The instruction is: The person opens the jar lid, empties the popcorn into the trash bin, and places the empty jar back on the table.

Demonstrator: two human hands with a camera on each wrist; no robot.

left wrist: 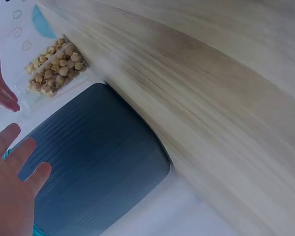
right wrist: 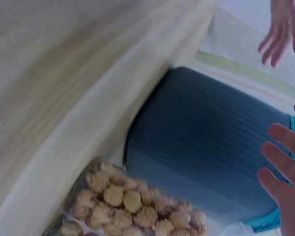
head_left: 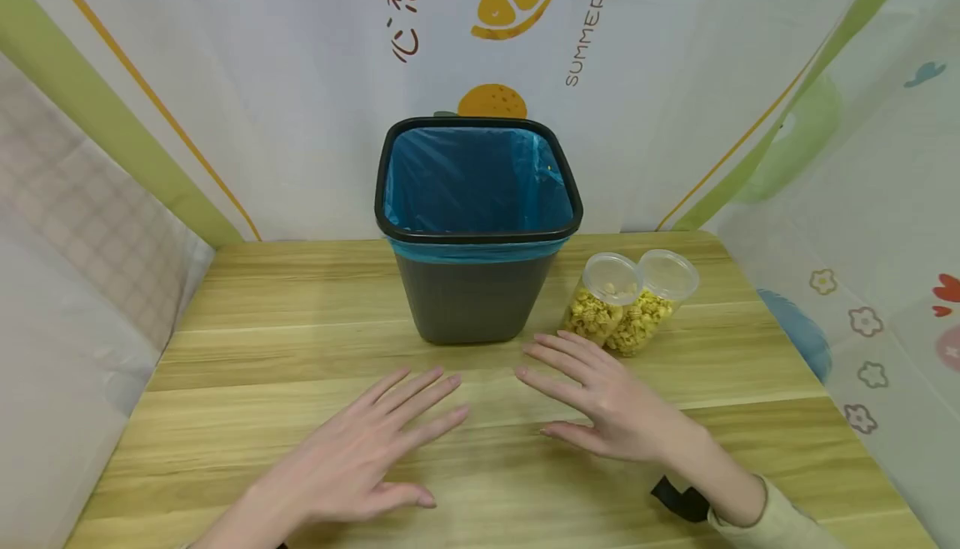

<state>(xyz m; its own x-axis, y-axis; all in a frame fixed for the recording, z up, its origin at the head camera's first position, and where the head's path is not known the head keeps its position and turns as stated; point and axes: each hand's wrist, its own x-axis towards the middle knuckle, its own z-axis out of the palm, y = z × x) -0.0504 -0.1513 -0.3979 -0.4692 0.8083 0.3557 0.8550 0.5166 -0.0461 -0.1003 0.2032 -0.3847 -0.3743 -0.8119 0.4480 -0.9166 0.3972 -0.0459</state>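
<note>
Two clear popcorn jars [head_left: 647,316] with see-through lids stand upright just beyond the right hand [head_left: 603,403], side by side, and whether their walls touch is hard to tell. That hand hovers over the table with its fingers spread nearly straight and its thumb apart; it has hold of nothing, and the right wrist view shows a gap between its fingers and the jars. Ahead of both hands and between them, to the left of the jars as the right hand reaches, stands a dark grey trash bin [head_left: 474,295] with a black rim and a blue plastic liner [head_left: 465,178] folded over its edge. The left hand [head_left: 356,449], nearer the person than the bin, is likewise spread flat and holds nothing. Beneath the hands lies a wood-grain table [head_left: 262,349], and beyond the bin hangs a white printed cloth [head_left: 300,107]. The moment reads as a poised pause, with neither jar nor bin gripped. Any move on a jar would call for the right hand to reach slightly forward and curl round its side, clear of its neighbour.
</note>
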